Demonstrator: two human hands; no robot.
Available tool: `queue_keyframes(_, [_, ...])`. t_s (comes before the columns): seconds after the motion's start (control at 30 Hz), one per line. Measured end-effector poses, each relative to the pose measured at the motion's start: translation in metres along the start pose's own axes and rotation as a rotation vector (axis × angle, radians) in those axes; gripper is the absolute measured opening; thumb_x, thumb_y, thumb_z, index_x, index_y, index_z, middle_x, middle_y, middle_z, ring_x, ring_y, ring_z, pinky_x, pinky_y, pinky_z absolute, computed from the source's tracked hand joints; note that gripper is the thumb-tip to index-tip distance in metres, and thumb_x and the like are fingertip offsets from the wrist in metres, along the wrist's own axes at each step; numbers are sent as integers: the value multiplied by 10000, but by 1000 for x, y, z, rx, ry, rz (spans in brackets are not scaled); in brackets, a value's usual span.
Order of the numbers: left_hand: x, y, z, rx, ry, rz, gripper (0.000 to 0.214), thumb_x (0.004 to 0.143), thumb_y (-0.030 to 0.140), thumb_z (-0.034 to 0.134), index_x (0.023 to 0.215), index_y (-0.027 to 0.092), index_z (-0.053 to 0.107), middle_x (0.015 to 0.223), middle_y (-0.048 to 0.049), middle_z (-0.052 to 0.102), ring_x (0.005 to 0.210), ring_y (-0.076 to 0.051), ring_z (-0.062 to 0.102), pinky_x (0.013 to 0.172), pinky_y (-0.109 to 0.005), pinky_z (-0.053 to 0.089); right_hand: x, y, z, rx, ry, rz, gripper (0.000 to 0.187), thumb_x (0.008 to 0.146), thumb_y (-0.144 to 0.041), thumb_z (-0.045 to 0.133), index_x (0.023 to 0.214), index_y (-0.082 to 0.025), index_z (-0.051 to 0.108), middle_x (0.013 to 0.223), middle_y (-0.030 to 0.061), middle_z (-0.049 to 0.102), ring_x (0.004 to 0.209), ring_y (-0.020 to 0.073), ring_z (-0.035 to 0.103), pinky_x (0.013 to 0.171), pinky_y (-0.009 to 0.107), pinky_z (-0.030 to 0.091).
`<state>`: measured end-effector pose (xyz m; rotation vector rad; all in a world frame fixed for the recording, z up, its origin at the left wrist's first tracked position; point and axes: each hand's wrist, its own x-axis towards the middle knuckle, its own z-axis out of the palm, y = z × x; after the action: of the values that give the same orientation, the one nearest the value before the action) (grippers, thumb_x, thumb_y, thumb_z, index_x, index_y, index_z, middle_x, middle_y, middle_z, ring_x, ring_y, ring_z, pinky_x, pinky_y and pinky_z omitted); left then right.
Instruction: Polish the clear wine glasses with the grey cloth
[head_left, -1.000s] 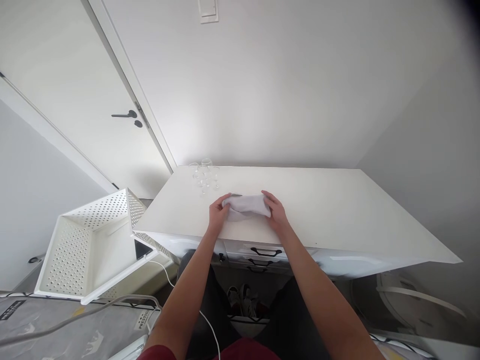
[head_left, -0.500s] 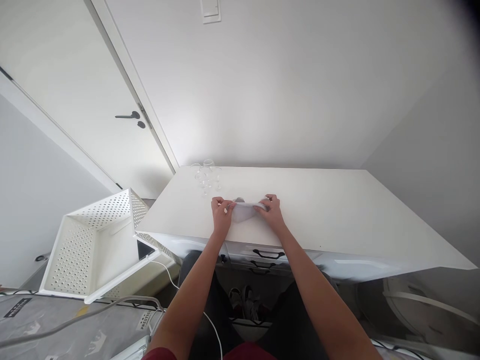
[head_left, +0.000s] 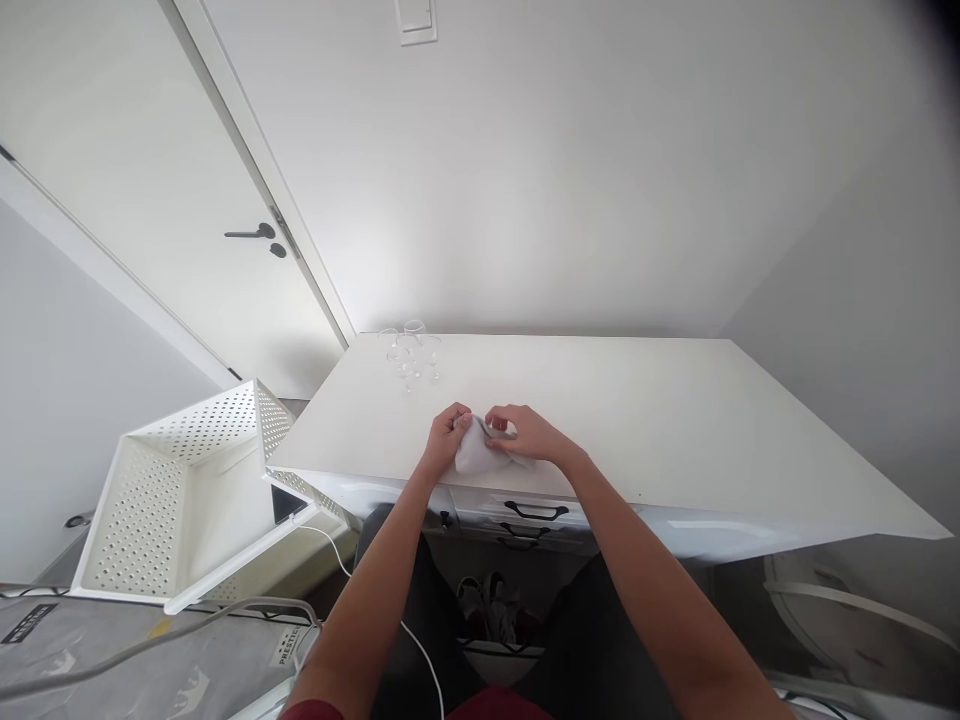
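Observation:
A light grey cloth (head_left: 478, 452) is bunched between my two hands near the front edge of the white cabinet top (head_left: 645, 420). My left hand (head_left: 448, 437) pinches its left upper edge between thumb and fingers. From the right, my right hand (head_left: 525, 434) grips the cloth's other side, thumb and fingers curled round a fold. Whether anything lies inside the cloth is hidden. Several clear stemmed glasses (head_left: 409, 350) stand grouped at the back left of the cabinet top, apart from both hands.
A white perforated basket (head_left: 225, 500) sits to the left of the cabinet. A white cable (head_left: 420, 650) hangs past my left arm. Black-handled drawers (head_left: 536, 512) face my knees. Behind the cabinet is a wall, with a door (head_left: 172, 200) at left.
My hands have come closer together and slightly nearer to me. The cloth, stretched between them before, now bunches up, and my right hand has moved left.

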<state>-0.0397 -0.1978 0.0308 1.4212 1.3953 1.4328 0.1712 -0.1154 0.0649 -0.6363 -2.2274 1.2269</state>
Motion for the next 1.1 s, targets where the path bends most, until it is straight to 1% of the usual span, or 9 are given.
queue_keyframes(0.13, [-3, 1, -5, -135, -105, -79, 439, 880, 619, 617, 834, 185, 579, 705, 11, 475, 632, -123, 401, 591, -251, 333, 4, -7, 1, 235, -180, 50, 100, 743, -315, 735, 747, -233, 678, 764, -9, 671, 716, 173, 562, 724, 328, 473])
queue_keyframes(0.27, [-1, 0, -8, -124, -16, -79, 444, 887, 619, 608, 815, 182, 576, 725, 2, 507, 640, -121, 432, 593, -252, 366, 1, -6, 1, 456, -225, 220, 192, 693, -219, 691, 885, -232, 697, 738, -25, 684, 642, 154, 547, 593, 274, 431])
queue_keyframes(0.4, [5, -4, -15, -68, 118, -65, 411, 941, 599, 520, 863, 201, 590, 841, -36, 586, 768, -160, 559, 681, -284, 473, -3, 15, -1, 600, -255, 342, 210, 652, -180, 681, 857, -189, 726, 836, 35, 738, 755, 224, 647, 634, 311, 494])
queue_keyframes(0.47, [11, -9, -28, -17, 317, -19, 364, 947, 572, 517, 898, 215, 572, 901, -47, 596, 839, -171, 592, 743, -304, 503, -7, 34, -7, 738, -76, 383, 162, 656, -204, 690, 815, -182, 714, 794, 32, 722, 743, 226, 649, 642, 323, 511])
queue_keyframes(0.6, [31, -21, -67, 285, 785, -27, 355, 888, 531, 644, 1023, 227, 518, 1087, -72, 567, 994, -199, 569, 847, -350, 494, -17, 66, -27, 985, 442, 360, 202, 706, -294, 683, 889, -209, 699, 880, 48, 737, 859, 264, 672, 743, 380, 560])
queue_keyframes(0.7, [52, -28, -85, 367, 762, -118, 671, 721, 467, 837, 1200, 230, 431, 1311, -127, 505, 1203, -255, 528, 973, -420, 464, -17, 79, -38, 1006, 667, 315, 221, 681, -254, 675, 900, -232, 689, 969, 45, 749, 963, 280, 669, 826, 409, 572])
queue_keyframes(0.8, [70, -31, -87, 328, 670, -161, 721, 725, 420, 845, 1250, 245, 381, 1356, -145, 538, 1296, -279, 508, 989, -435, 453, -14, 85, -39, 1018, 752, 242, 273, 660, -214, 679, 930, -251, 690, 1018, 18, 749, 1008, 263, 665, 875, 413, 571])
queue_keyframes(0.97, [75, -29, -82, 230, 635, -131, 447, 877, 416, 704, 1166, 264, 398, 1068, -55, 693, 1044, -206, 647, 868, -357, 478, -12, 91, -35, 1031, 815, 208, 257, 657, -216, 699, 913, -241, 703, 1047, 28, 752, 1050, 262, 664, 931, 418, 562])
queue_keyframes(1.1, [62, -14, -67, 209, 663, -5, 428, 907, 483, 649, 1202, 262, 433, 956, -22, 681, 842, -166, 653, 790, -302, 483, -13, 87, -33, 999, 839, 178, 265, 695, -275, 728, 957, -236, 715, 1122, 53, 745, 1086, 274, 658, 956, 430, 552])
